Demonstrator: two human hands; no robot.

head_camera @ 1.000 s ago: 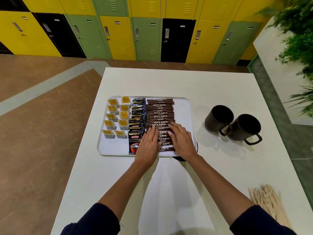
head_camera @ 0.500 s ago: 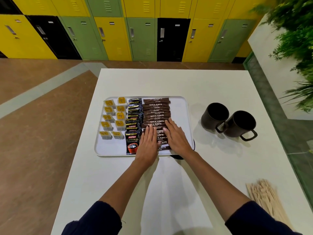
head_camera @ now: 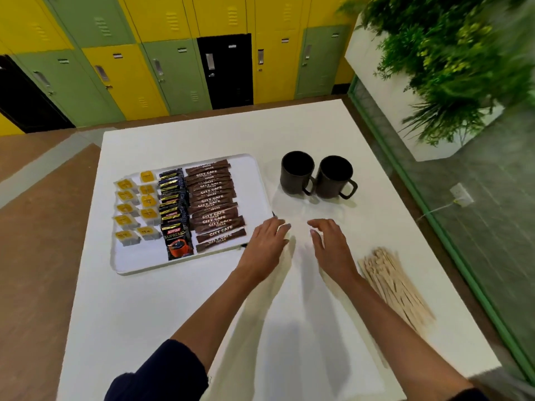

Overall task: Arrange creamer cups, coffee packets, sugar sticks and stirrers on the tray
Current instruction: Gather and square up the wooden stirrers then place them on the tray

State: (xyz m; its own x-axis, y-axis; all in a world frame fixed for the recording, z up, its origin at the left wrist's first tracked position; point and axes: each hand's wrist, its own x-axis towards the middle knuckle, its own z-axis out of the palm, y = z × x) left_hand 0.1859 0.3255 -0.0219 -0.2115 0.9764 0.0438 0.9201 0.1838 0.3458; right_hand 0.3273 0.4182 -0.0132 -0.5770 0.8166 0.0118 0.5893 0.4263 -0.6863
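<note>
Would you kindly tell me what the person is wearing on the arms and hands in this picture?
The left hand and right hand are bare: no gloves, and no ring, watch or bracelet shows. The left sleeve and right sleeve are dark navy cloth, plain with no markings visible, ending near the elbow so the forearms are uncovered.

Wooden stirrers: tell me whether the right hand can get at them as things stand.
Probably yes. The right hand is open and holds nothing, and the wooden stirrers lie loose on the white table just to its right, with only bare tabletop between them.
</note>
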